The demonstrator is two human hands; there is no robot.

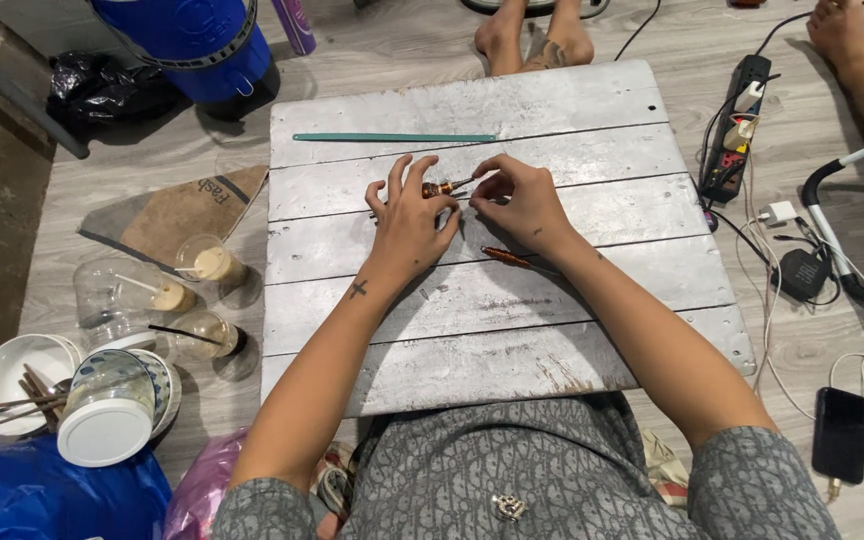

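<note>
Copper-coloured small part (439, 188) sits pinched between both hands at bench (602, 300) centre. Left hand (407, 222) grips its body; right hand (520, 203) nips the thin tip. Second similar piece (505, 257) lies at 5 o'clock, green strip (394, 137) at 12. Judgement: wrists resting on the boards would steady such fine work.

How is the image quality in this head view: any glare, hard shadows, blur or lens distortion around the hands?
Head view: light is even and soft, with only faint shadows under the left hand and right hand; the small copper-coloured piece between them is sharp; the grey plank board shows a mild sheen, no blown glare; wide-angle bending shows at the edges, as on the white tube.
</note>
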